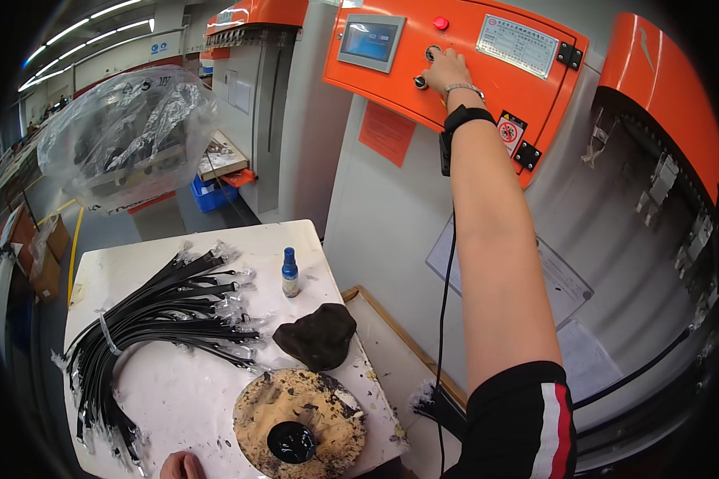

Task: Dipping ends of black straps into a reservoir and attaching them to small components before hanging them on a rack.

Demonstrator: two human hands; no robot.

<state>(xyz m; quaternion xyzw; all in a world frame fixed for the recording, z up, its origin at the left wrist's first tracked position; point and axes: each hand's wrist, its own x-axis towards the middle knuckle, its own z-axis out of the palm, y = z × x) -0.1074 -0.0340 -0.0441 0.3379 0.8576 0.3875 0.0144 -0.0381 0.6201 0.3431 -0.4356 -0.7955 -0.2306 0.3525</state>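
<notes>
My right hand (449, 73) reaches up to the orange control panel (359, 89), its fingers closed round the upper knob (432, 53). A second black knob (420, 81) sits just below, close to my thumb side. Left of the knobs is a lit touch screen (370, 44); above them is a red button (441, 24). Only a small part of my left hand (182, 465) shows at the lower edge, over the white tabletop (176, 399); most of its fingers are cut off. Nearest to it is a round, stained tan disc (256, 407) with a black cup (291, 442) in its middle.
A tied bundle of black straps (156, 315) with clear-wrapped ends lies on the table. Beside it are a blue-capped bottle (290, 275) and a dark cloth (318, 335). A plastic-covered object (128, 132) stands beyond. Hanging metal fittings (659, 188) line the orange machine at right.
</notes>
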